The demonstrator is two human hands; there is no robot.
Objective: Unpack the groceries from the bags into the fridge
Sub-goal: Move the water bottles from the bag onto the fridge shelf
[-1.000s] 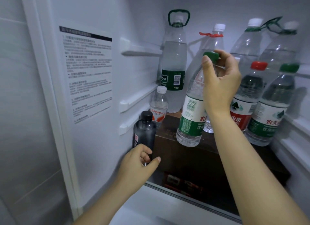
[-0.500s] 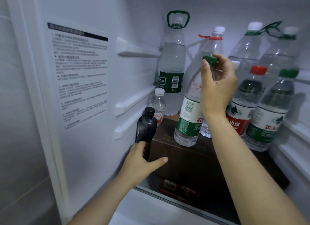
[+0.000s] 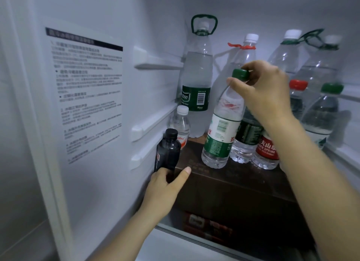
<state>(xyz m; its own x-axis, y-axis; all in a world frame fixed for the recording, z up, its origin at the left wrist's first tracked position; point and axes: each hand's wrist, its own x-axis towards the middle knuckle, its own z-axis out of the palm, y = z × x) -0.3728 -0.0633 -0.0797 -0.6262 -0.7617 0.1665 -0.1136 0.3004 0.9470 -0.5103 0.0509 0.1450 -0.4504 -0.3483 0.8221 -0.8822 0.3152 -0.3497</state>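
Observation:
Inside the open fridge, my right hand grips the neck of a green-capped water bottle just under its cap; the bottle leans left with its base on a dark brown box. My left hand holds the bottom of a small black bottle, which stands upright between the box and the fridge's left wall. A small white-capped bottle stands just behind the black one.
Several large water bottles fill the back, among them a tall one with a green handle, a red-capped one and a green-capped one. White shelf rails jut from the left wall. A printed label covers that wall.
My left hand pushed the black bottle deeper along the left wall. My right hand carried the green-capped bottle slightly left and set it leaning on the box. The view moved closer.

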